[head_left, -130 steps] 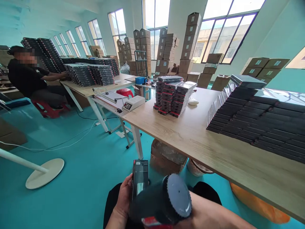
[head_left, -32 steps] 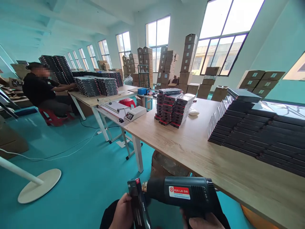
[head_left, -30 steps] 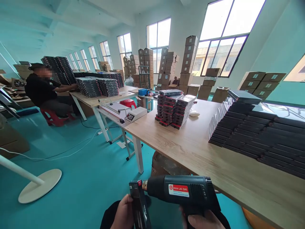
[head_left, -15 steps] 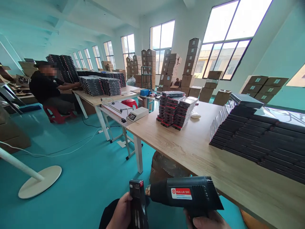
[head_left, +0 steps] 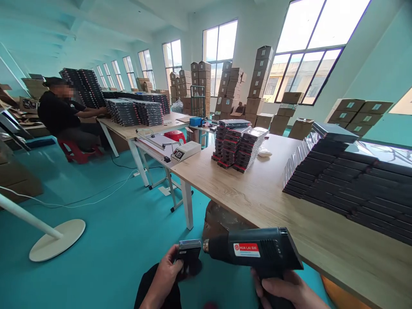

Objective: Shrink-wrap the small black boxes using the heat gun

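The fingers (head_left: 172, 252) of the left hand (head_left: 165, 271) are closed around one end of a dark box (head_left: 190, 254), the thumb across its near face. The right hand (head_left: 286, 289) has its fingers wrapped around the handle of a black heat gun (head_left: 257, 248); the trigger is hidden. The nozzle (head_left: 206, 246) points left, just beside the box's right end. The box is in the air over the floor (head_left: 112, 234), short of the counter (head_left: 225, 184), its upper edge glossy and a small pale label near the left of its face.

Under the counter is an open carton (head_left: 222, 219). On top are a big pile of dark boxes (head_left: 347, 182) at right, a smaller red-edged stack (head_left: 236, 148) and a white bag (head_left: 264, 152). A sealer (head_left: 186, 151) sits at the corner. Beyond, a person (head_left: 59, 113) sits on a red stool (head_left: 75, 150) beside more stacks (head_left: 135, 112). Tall carton towers (head_left: 260, 79) stand before the windows (head_left: 310, 56).
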`<state>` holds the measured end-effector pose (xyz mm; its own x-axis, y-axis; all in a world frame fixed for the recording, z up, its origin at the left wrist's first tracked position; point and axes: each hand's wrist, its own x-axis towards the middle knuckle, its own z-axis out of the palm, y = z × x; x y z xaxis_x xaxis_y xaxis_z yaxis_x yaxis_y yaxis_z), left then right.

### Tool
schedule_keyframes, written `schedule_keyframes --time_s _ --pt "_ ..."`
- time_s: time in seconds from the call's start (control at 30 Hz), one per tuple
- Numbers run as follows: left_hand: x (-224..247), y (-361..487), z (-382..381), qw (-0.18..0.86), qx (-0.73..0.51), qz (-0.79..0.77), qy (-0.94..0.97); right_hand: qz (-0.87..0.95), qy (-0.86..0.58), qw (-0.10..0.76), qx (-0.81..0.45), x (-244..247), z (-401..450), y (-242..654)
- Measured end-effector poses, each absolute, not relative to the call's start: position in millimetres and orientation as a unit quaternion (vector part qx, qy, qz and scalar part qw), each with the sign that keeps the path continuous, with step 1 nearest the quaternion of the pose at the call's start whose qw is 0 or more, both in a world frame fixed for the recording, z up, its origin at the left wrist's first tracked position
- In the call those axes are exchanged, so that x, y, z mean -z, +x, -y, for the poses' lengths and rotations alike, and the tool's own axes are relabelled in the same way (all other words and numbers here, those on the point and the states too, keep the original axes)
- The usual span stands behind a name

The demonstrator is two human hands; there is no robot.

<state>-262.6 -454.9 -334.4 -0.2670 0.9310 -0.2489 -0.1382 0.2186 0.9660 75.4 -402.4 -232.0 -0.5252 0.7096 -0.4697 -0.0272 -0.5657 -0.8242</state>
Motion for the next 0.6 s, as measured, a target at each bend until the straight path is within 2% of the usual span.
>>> schedule_keyframes --time_s 0.1,0.2,0.47,0.6 --pt "336.7 -265.5 455.1 0.395 -0.474 -0.655 0.436 0.361 -0.426 0.260 -0.788 236.0 400.3 75.9" --pt "340.6 -266.5 454.3 0.333 -0.427 -0.689 0.482 0.366 -0.425 0.256 -0.788 233.1 404.7 72.2" --pt "337.6 -264.0 449.8 0.201 -0.335 -0.733 0.557 0.448 -0.448 0.142 -0.760 188.4 406.7 38.4" --pt "336.6 -266.1 450.3 0.160 -0.310 -0.745 0.569 0.476 -0.456 0.110 -0.744 187.6 400.8 32.7"
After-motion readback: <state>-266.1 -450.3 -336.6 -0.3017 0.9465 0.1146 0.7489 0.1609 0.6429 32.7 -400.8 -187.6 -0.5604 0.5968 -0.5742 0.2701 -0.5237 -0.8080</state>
